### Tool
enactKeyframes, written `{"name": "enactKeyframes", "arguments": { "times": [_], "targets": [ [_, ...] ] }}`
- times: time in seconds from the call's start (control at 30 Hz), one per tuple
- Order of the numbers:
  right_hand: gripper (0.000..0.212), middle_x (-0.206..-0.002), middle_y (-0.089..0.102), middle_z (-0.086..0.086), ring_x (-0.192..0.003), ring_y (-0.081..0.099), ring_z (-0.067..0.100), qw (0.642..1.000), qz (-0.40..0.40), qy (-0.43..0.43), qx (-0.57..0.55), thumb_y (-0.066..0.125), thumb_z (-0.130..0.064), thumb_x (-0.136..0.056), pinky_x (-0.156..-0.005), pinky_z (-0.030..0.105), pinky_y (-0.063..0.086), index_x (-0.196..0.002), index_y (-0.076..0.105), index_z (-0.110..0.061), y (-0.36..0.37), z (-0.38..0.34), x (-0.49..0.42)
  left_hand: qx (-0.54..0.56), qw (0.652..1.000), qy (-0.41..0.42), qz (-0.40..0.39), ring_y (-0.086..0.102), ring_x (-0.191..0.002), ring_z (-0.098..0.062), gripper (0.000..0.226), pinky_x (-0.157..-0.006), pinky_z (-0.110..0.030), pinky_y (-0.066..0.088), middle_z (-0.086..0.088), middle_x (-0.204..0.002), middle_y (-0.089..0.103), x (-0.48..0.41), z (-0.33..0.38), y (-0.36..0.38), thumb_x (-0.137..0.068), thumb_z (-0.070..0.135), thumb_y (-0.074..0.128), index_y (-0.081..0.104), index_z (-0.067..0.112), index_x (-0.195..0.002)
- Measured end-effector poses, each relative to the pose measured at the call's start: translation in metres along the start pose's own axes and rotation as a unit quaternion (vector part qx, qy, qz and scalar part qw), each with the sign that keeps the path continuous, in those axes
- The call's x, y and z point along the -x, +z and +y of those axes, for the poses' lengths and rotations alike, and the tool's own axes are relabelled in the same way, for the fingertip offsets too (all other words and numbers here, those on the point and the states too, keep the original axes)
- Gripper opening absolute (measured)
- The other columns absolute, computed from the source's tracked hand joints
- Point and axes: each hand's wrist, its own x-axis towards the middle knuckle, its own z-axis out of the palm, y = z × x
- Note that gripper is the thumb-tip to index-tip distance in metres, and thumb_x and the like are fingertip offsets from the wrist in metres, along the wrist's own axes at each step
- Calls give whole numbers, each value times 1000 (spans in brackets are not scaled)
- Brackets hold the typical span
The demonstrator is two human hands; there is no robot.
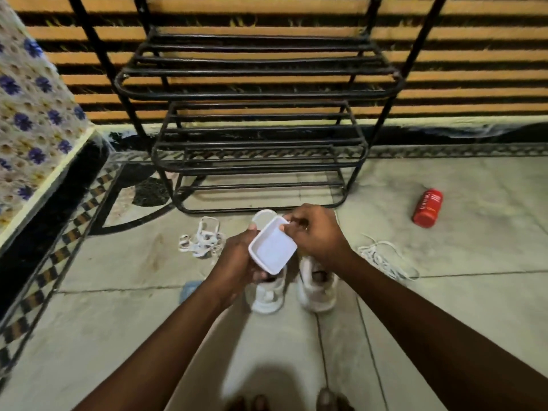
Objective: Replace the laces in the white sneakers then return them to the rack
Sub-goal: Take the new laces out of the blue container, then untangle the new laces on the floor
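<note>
Our left hand [237, 259] curls its fingers around the near end of a small white tub [272, 247], held tilted, while our right hand [314, 232] pinches the tub's far rim. Directly below, partly hidden by both hands (only the heel ends show), the white sneakers [318, 292] stand side by side on the tiles before the black rack [258, 93]. A left lace pile [201, 241] and a right lace pile [385, 259] flank them, with a red can [428, 207] lying farther right.

The pale tiled floor [118, 321] carries a black metal rack [258, 93] against the wall. In front of it stand two white sneakers [317, 295] side by side, with loose laces [204, 241] to their left, more laces [385, 259] to their right, and a red can [427, 207] on its side, farther right.
</note>
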Motion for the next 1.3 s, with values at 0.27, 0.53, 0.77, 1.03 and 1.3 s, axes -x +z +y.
{"name": "enactKeyframes", "arguments": {
  "times": [0.27, 0.53, 0.77, 1.03, 1.3],
  "targets": [
    [20, -62, 65, -3, -67, 63, 14, 986, 109, 121, 35, 74, -9, -72, -78, 27, 49, -90, 77, -17, -61, 64, 37, -167, 958, 208, -107, 70, -107, -20, 62, -82, -41, 61, 4, -121, 70, -20, -27, 67, -75, 18, 90, 60, 20, -129],
    [34, -62, 66, -5, -66, 70, 19, 985, 90, 145, -7, 72, -2, -73, -76, 36, 59, -102, 80, -18, -109, 103, 86, -355, 881, 276, -146, 67, -107, -16, 69, -82, -37, 59, 2, -120, 66, -19, -56, 113, -70, 23, 95, 57, 20, -127],
    [23, -64, 70, 8, -53, 67, 18, 978, -24, 196, 69, 67, -1, -68, -53, 24, 51, -84, 75, -16, -136, 126, 115, -612, 720, 264, -192, 61, -112, -29, 57, -82, -34, 51, -8, -122, 60, -9, -89, 143, -75, 30, 72, 50, 17, -126],
    [15, -85, 73, 8, -83, 71, 24, 945, -98, 280, 140, 77, -13, -72, -72, 34, 59, -87, 72, -15, -113, 189, 145, -720, 607, 242, -234, 57, -119, -33, 66, -84, -39, 51, -12, -133, 49, -24, -153, 165, -84, 31, 74, 41, 10, -138],
    [14, -87, 70, 4, -84, 69, 21, 940, -95, 283, 164, 76, -31, -80, -77, 33, 58, -90, 68, -24, -106, 222, 147, -730, 598, 219, -247, 54, -124, -27, 91, -95, -37, 50, -7, -136, 48, -55, -154, 177, -68, 57, 86, 46, 16, -138]
  ]
}}
